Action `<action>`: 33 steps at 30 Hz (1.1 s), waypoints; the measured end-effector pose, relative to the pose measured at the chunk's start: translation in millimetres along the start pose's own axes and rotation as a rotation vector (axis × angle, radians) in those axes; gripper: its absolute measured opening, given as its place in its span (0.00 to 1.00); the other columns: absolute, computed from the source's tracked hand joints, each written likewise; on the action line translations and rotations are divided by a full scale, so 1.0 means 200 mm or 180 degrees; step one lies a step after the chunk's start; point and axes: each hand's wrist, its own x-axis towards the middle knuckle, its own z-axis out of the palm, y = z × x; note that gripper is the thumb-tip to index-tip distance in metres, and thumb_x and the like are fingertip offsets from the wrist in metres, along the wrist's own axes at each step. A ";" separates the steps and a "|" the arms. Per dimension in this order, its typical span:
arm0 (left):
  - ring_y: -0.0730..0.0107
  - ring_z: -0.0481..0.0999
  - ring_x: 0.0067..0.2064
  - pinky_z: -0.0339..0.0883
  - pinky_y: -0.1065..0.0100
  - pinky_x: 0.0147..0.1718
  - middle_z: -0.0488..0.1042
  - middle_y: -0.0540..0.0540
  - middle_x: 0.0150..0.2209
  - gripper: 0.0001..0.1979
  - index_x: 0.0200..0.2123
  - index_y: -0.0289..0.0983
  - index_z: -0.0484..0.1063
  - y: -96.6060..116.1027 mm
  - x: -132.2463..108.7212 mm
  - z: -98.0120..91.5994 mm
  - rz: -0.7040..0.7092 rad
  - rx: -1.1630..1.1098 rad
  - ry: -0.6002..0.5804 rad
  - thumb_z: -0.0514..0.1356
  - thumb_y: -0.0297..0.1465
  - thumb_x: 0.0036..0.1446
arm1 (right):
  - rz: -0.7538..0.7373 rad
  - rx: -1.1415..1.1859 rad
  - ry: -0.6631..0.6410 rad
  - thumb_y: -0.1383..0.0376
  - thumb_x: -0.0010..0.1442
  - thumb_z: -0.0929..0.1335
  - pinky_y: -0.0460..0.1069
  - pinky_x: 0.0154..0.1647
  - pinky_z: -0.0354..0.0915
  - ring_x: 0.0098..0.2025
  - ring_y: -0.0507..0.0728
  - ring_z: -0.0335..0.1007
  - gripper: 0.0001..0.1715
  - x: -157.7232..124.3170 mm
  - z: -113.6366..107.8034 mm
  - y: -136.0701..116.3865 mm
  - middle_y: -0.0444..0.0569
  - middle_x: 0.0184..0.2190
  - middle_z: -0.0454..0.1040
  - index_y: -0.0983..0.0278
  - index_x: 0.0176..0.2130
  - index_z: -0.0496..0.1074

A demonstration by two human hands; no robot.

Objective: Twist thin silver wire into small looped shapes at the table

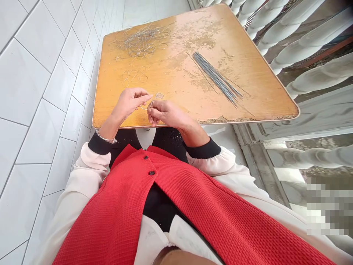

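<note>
A thin wire loop (145,106) is being pinched at centre frame, held tight between the nearly closed fingers of the left hand (129,103) and the right hand (165,114), just over the near edge of a worn wooden tabletop (176,70); a tangled heap of wire rings (143,40) is seen upper left, a small group of loops (134,76) below it, a bundle of straight wires (217,77) right of centre

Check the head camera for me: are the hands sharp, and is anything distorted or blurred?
In the head view, the left hand and right hand look fairly sharp under soft, even light, and the fine wire loop stays just legible; wide-angle distortion bends the balusters; a pixelated block obscures the lower right.
</note>
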 end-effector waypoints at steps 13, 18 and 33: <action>0.81 0.66 0.26 0.61 0.74 0.29 0.71 0.55 0.23 0.11 0.26 0.37 0.69 -0.07 0.03 0.08 0.0352 0.0112 0.1003 0.62 0.29 0.62 | -0.0108 0.0836 0.0207 0.55 0.48 0.80 0.43 0.18 0.60 0.18 0.46 0.64 0.24 -0.01 0.05 0.09 0.41 0.21 0.74 0.65 0.35 0.71; 0.79 0.69 0.28 0.62 0.75 0.29 0.70 0.55 0.23 0.11 0.27 0.38 0.69 -0.10 0.02 0.11 0.0332 0.0216 0.1175 0.62 0.30 0.63 | -0.0408 0.0796 0.0808 0.53 0.56 0.75 0.43 0.15 0.48 0.16 0.44 0.50 0.20 0.01 0.10 0.10 0.35 0.18 0.63 0.61 0.34 0.66; 0.77 0.74 0.29 0.70 0.74 0.32 0.74 0.52 0.26 0.10 0.31 0.40 0.72 -0.12 -0.02 0.13 0.0405 0.0144 0.0943 0.60 0.36 0.65 | -0.0134 0.0922 0.0313 0.62 0.49 0.75 0.44 0.20 0.60 0.20 0.47 0.60 0.21 -0.03 0.07 0.10 0.38 0.24 0.72 0.61 0.40 0.67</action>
